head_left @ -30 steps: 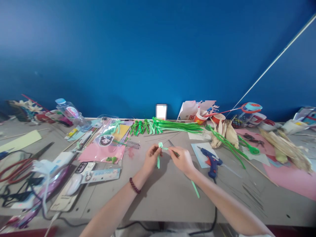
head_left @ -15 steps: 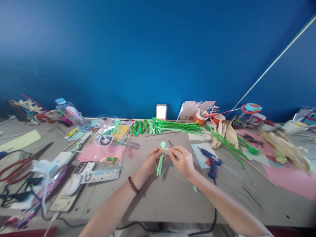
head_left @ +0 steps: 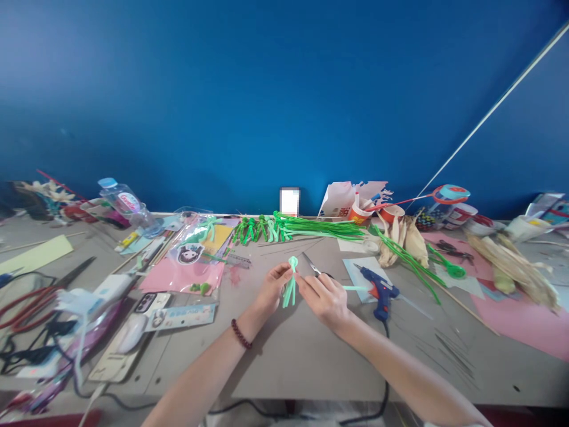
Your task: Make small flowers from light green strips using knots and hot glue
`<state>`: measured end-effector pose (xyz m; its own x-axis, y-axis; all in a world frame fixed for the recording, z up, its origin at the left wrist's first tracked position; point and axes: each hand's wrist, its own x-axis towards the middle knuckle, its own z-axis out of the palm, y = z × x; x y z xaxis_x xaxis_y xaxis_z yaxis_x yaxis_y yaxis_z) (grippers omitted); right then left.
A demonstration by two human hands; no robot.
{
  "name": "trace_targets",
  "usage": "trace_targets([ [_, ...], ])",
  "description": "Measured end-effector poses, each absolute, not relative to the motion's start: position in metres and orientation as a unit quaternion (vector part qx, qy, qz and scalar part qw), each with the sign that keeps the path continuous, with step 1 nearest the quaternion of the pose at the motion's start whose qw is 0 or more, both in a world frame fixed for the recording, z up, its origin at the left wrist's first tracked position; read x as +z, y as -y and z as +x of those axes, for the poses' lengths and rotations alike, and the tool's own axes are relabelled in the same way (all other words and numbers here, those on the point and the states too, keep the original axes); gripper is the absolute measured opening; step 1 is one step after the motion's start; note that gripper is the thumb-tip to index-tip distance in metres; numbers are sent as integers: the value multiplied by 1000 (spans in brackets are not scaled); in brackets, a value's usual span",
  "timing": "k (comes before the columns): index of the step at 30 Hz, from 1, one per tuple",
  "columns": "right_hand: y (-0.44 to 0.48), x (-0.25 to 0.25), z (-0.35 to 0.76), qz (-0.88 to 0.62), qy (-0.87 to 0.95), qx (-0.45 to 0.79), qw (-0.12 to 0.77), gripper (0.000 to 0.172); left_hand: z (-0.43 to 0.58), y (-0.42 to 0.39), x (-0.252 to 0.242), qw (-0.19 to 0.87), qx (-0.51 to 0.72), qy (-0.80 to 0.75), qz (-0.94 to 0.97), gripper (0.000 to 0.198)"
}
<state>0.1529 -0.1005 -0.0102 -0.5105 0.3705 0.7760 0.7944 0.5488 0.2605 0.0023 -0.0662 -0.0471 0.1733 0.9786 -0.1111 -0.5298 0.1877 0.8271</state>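
Note:
A light green pipe cleaner figure [head_left: 289, 293] has a coiled round head at its top and several loose strands hanging down. My left hand [head_left: 272, 290] pinches it from the left, just below the head. My right hand [head_left: 326, 298] is closed at the same spot from the right, fingertips against the figure. A light green pipe cleaner end [head_left: 354, 287] sticks out behind my right hand, toward the glue gun. Scissors [head_left: 311, 263] lie just beyond my right hand, which partly covers their handles.
Green pipe cleaners [head_left: 326, 228] and several twisted green pieces [head_left: 253, 230] line the back. On the right are a blue glue gun [head_left: 383, 290], dried husks [head_left: 402, 240] and thin wires [head_left: 456, 354]. To the left lie a pink packet [head_left: 182, 274], a phone [head_left: 113, 354] and large scissors [head_left: 48, 296].
My right hand has moved slightly down and in against the figure, uncovering more of the scissors. The pipe cleaner end behind it has swung up from below the wrist.

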Motion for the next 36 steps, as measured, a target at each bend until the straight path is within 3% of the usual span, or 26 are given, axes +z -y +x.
trace_targets([
  [12, 99, -5, 155, -380, 800, -303, 352, 17, 4, 73, -30, 715, 530, -335, 311, 29],
  [25, 93, -11, 161, -415, 805, -201, 373, 18, 3, 74, -40, 711, 522, -334, 334, 26],
  [30, 85, -10, 161, -449, 782, -99, 422, 15, 4, 75, -39, 729, 503, -333, 323, 28],
  [36, 77, -10, 157, -481, 719, 116, 488, 16, 6, 75, -38, 762, 486, -306, 300, 28],
])
